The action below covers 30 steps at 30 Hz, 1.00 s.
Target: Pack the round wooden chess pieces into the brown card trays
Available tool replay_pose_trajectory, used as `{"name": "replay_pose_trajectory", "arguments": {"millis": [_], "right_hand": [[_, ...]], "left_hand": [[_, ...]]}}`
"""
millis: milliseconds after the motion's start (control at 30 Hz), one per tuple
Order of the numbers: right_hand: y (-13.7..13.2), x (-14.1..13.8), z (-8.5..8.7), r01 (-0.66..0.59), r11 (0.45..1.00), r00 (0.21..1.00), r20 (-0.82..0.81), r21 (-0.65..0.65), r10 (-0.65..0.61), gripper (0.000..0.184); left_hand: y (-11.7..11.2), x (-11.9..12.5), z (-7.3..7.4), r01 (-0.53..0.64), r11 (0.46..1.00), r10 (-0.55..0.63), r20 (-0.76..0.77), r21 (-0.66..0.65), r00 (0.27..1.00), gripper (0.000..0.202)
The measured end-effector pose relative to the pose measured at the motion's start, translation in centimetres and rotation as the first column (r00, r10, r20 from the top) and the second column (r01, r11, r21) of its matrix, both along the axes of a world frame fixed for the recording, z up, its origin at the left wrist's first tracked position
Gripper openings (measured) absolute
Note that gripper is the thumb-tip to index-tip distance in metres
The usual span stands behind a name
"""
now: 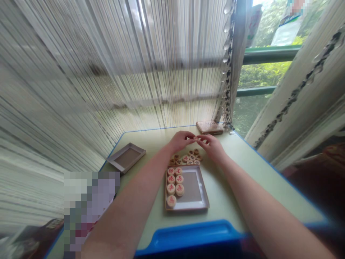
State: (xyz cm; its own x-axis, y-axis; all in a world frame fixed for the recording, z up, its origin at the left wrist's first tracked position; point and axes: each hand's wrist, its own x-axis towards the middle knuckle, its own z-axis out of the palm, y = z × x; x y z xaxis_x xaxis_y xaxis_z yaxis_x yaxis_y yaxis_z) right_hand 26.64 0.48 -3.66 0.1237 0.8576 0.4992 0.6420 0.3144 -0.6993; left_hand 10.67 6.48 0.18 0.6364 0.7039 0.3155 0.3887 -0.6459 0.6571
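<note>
I held my left hand (180,141) and right hand (214,145) above the loose pieces (188,158) on the tabletop (242,169), fingers of both pinching one disc (196,138).

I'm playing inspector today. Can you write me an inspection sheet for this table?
Surface: green table with a blue edge.
Job's things: pile of loose game pieces; seven more lie in the tray.
Clutter: lid at left; folded board at the far edge.
Grippers: left hand and right hand meet fingertips on one piece above the pile.
Cables: nothing seen.
Surroundings: string curtain; window with greenery outside.
</note>
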Motion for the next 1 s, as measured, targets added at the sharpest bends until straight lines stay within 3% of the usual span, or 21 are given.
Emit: {"name": "replay_pose_trajectory", "arguments": {"millis": [267,567,700,933,1000], "right_hand": [[-1.5,-0.5,1.4,-0.066,0.998,0.995,-0.074,-0.011,0.065,0.038],[-6.0,-1.8,4.1,-0.18,0.984,0.976,-0.123,-0.01,0.177,0.039],[-8.3,-2.6,4.1,-0.197,0.98,0.977,-0.073,0.027,0.198,0.038],[-12.8,-4.2,1.7,-0.142,0.99,0.988,-0.049,0.023,0.143,0.034],[-13.8,-4.7,1.1,-0.126,0.992,0.992,-0.009,0.021,0.127,0.031]], "left_hand": [[-1.5,-0.7,1.3,0.019,1.0,-0.019,0.001,0.004,1.0,0.022],[-7.0,-3.1,3.7,0.034,0.997,-0.036,0.03,0.068,0.999,0.024],[-9.4,-4.0,3.4,0.011,0.998,-0.012,0.021,0.058,1.0,0.026],[-13.8,-6.4,1.7,0.041,0.999,-0.041,-0.003,0.003,0.999,0.03],[-14.8,-7.5,1.1,-0.012,1.0,0.012,0.027,-0.001,1.0,0.027]]}}
